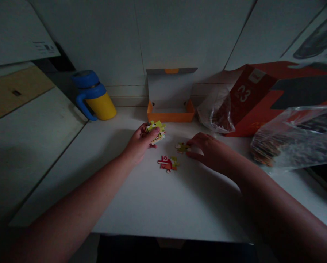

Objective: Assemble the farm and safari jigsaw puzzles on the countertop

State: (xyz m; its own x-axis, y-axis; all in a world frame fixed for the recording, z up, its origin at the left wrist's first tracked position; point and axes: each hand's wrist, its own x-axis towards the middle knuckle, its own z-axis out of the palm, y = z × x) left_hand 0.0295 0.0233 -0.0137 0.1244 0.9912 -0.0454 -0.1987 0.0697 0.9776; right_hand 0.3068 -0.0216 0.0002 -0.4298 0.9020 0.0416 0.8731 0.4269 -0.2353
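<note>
My left hand (138,143) is closed around a small stack of jigsaw puzzle pieces (158,128), its thumb pressed on top; yellow-green shows on the upper piece. To the right, my right hand (206,148) pinches the edge of a single green puzzle piece (182,147) at or just over the tabletop; whether it is lifted I cannot tell. A red and green puzzle piece (167,164) with a barn-like picture lies flat on the white table (152,204), nearer to me and between the two hands.
An orange box (170,117) with its lid up stands against the wall. A blue and yellow jug (97,98) is at the back left. On the right are a crumpled clear plastic bag (216,111), a large red box (251,95) and another filled clear bag (286,140).
</note>
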